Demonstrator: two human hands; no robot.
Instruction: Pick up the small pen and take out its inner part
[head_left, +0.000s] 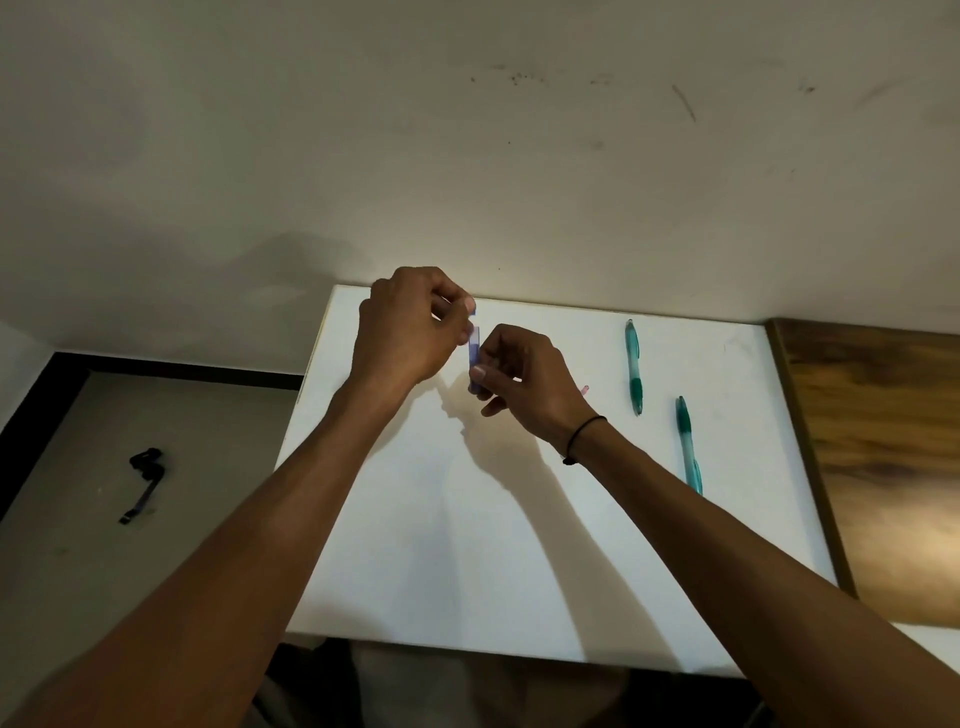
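Both hands meet above the far part of a white table (467, 519). My left hand (410, 327) pinches the upper end of a translucent blue pen (474, 353), which stands nearly upright. My right hand (524, 384), with a black band at the wrist, grips the pen's lower end between thumb and fingers. Most of the pen is hidden by the fingers. A small pink piece (585, 389) shows on the table just right of my right hand.
Two green pens lie on the table to the right, one farther (634, 366) and one nearer (689, 444). A wooden surface (878, 457) adjoins the table's right edge. A black strap-like object (145, 480) lies on the floor at left. A wall stands behind.
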